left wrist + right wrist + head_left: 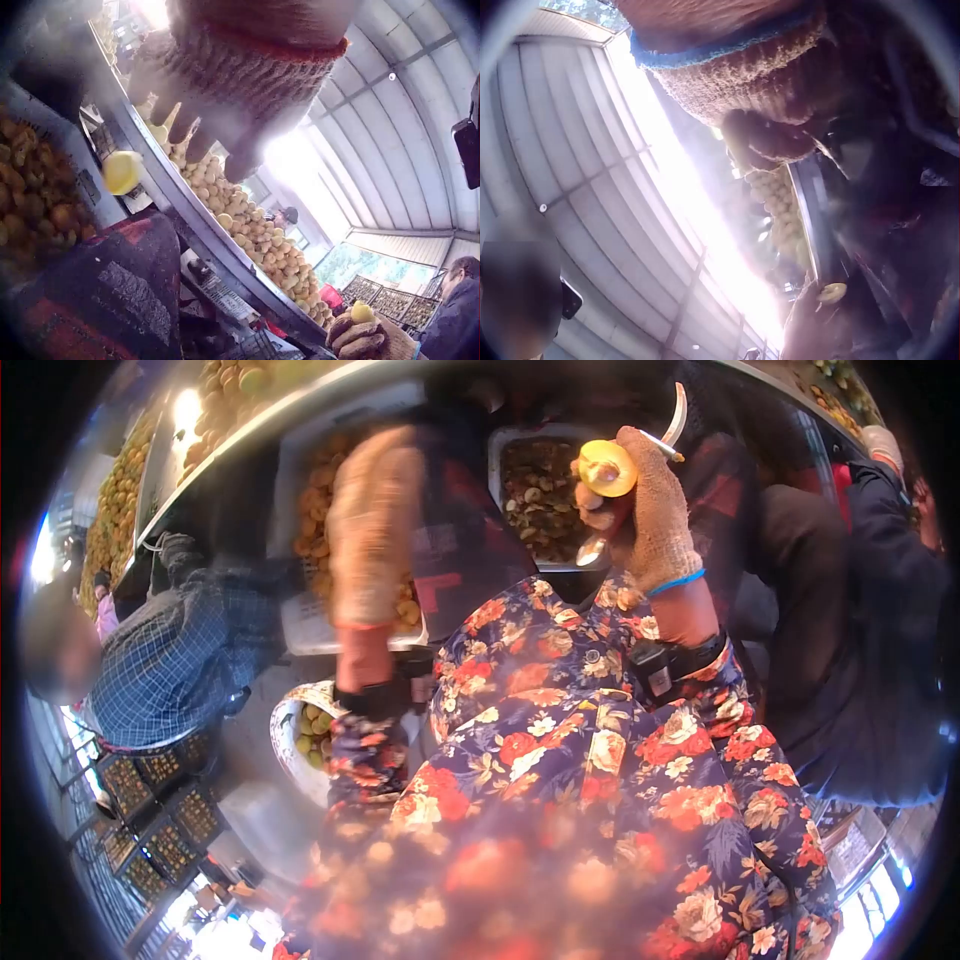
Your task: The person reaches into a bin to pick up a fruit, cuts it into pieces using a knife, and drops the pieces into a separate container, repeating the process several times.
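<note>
Hands [660, 520] apart: right [660, 520] grips fruit [608, 467], left [376, 525] perhaps above tray edge [303, 625].

Head view downward, tilted close wrist views sharing roof [405, 112]

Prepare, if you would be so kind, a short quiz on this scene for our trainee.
1. In the head view, which hand holds the yellow fruit?
2. True or false: both hands are bare.
3. What pattern is on the wearer's sleeves: a) stripes, b) flowers, c) checks?

Key: 1. The right hand. 2. False; both wear gloves. 3. b.
</note>
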A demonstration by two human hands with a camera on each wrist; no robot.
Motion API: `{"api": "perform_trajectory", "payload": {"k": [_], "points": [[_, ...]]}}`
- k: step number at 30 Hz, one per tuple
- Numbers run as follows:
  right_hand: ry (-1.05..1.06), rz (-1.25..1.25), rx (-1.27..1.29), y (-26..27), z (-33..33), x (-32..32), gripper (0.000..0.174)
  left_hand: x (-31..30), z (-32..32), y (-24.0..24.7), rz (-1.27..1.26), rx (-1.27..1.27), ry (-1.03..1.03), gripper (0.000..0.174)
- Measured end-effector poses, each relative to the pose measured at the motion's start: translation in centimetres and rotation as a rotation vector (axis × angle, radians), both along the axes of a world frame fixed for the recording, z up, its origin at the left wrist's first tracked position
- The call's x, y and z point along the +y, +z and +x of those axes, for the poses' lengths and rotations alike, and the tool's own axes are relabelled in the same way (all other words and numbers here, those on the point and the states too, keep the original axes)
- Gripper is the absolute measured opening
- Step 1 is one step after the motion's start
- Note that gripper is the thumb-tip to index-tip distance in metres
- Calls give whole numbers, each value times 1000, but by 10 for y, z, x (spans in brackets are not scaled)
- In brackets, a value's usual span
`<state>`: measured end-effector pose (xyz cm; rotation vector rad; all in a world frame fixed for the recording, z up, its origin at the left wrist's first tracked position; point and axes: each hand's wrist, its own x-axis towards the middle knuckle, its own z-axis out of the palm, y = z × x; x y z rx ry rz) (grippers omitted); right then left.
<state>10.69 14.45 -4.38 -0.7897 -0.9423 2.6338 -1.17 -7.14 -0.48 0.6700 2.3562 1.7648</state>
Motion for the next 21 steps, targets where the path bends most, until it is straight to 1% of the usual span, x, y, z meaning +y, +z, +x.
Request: {"api": "perform_trajectory", "payload": {"k": [1,3,4,5,6,7,9,10,11,13,14,16,18,19,21], "points": [[10,2,1,0,-6,-7,31,23,19,0,66,-75,-81,47],[-169,248,-23,-8,-16,-20,26,67,47,-12,-2,118,-166,44],[-103,1006,129,-27,-10,-21,16,81,60,-19,224,-199,-210,42],[-112,966,26,0,-4,-22,9,89,70,-28,447,-522,-256,41],[-36,1021,-89,11,-2,-13,10,99,63,-37,455,-210,-244,37],[42,1071,-202,19,0,-5,12,99,64,-43,462,-215,-254,37],[-29,855,-248,46,3,-4,19,95,64,-27,469,-701,-175,28],[-29,630,-113,56,7,4,24,99,63,-38,472,-732,-190,20],[-64,541,111,60,1,8,32,103,61,-43,472,-733,-189,20],[-230,148,350,71,-4,2,38,107,58,-50,536,-1114,-215,24],[-229,149,350,71,-4,2,38,105,58,-41,597,-1273,-249,28],[-284,223,417,66,-4,0,42,106,61,-35,574,-1268,-276,29],[-317,248,432,62,-4,-2,43,107,63,-35,524,-1261,-323,32],[-355,276,444,60,-3,-3,43,104,65,-34,502,-1260,-336,31],[-357,258,439,56,1,-4,42,103,66,-35,464,-1270,-342,29]]}}
